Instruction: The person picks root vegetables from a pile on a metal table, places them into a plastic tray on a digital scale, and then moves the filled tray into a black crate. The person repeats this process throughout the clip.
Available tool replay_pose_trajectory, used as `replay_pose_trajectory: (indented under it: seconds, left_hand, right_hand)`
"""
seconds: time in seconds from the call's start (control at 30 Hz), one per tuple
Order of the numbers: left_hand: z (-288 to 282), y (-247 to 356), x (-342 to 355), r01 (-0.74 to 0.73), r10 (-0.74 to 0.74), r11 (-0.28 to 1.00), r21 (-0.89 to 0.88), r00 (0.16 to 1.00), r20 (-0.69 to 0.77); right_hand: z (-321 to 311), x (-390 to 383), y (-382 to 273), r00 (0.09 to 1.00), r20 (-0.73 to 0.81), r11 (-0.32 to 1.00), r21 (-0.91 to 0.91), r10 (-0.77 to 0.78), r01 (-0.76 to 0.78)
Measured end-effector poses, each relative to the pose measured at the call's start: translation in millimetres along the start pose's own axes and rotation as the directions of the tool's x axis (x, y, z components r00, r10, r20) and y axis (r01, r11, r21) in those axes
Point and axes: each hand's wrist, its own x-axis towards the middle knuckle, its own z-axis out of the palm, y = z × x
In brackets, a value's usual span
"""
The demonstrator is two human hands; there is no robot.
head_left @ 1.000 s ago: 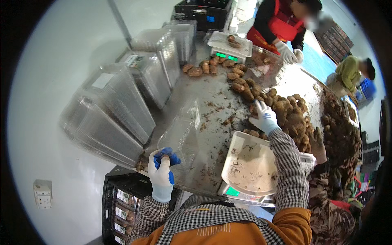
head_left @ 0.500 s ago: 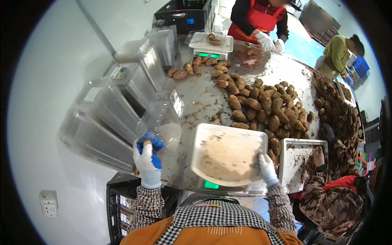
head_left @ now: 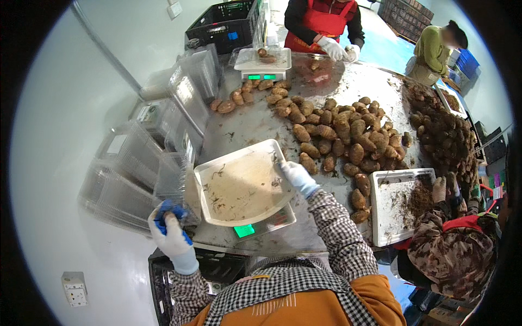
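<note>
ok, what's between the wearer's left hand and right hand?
Head view: the white tray on the scale fills most of it. The right hand touches its far-right edge; the left hand grips blue cloth beside clear containers.

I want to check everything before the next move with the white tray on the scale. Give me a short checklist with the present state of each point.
1. Right hand on the far edge of the white tray: ok, the glove touches the rim.
2. Tray sits over the scale: ok, though it looks tilted.
3. Tray free of tubers: ok, only soil crumbs and root threads inside.
4. Left hand free: not ok, it has a grip on a blue cloth.
5. Brown tubers near the right hand: ok, the pile lies just beyond the tray.
6. Scale display readable: cannot tell, only a green glow shows.
</note>
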Motion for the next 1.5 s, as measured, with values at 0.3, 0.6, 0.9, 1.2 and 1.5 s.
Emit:
replay_pose_trajectory:
  seconds: [0.3, 0.6, 0.9, 1.2, 1.5]
  left_hand:
    - [97.5, -38.3, -54.8, -0.686, 0.013, 0.46, 0.563, 0.64, 0.769]
    - [71.4, -2.1, -61.7, -0.522, 0.323, 0.751, 0.405, 0.825, 0.464]
    - [-46.7, -20.7, -74.2, 0.15, -0.108, 0.978, 0.142, 0.958, -0.267]
    - [-19.8, -19.7, -106.8, 0.232, -0.255, 0.966, -0.117, 0.935, -0.246]
    - [16.7, -18.9, -150.0, 0.396, -0.398, 0.917, 0.038, 0.913, 0.084]
  right_hand:
    - [-41.9, -6.1, 17.7, 0.925, -0.207, 0.428, -0.902, -0.318, -0.055]
    - [-83.8, -19.9, 75.4, 0.995, -0.09, 0.976, 0.214, 0.054, -0.034]
    - [-116.0, -134.4, 89.2, 0.912, 0.295, 0.617, 0.672, 0.284, -0.409]
    - [-128.8, -150.4, 68.9, 0.93, 0.366, 0.452, 0.823, 0.042, -0.344]
    - [-119.6, -156.0, 73.6, 0.883, 0.446, 0.623, 0.651, 0.147, -0.433]
